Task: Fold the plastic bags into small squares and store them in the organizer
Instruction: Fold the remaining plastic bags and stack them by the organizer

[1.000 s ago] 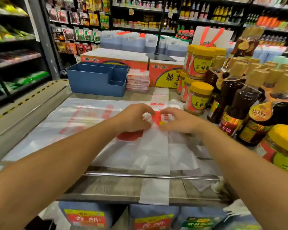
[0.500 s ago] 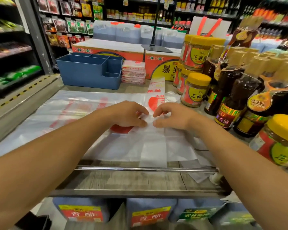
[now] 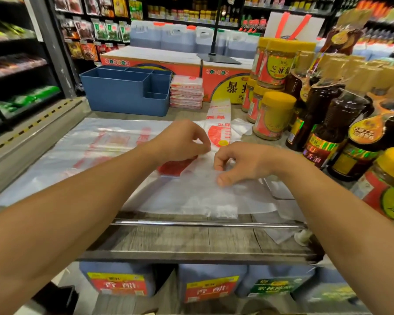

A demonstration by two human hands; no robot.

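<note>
1. Left hand (image 3: 182, 142) and right hand (image 3: 239, 162), fingers curled, pinch the folded bag strip (image 3: 216, 155) mid-counter, likely to start the next fold.
2. Folded bag stack (image 3: 186, 92) sits touching the blue organizer (image 3: 125, 96), presumably staged for loading.

Left hand (image 3: 182, 142) hides part of the plastic bag (image 3: 203, 192); bottles (image 3: 341, 119) at right blurred; jar (image 3: 391, 189) cut by right edge.

Head-worn view, forward and down – close over counter (image 3: 191, 242)
</note>
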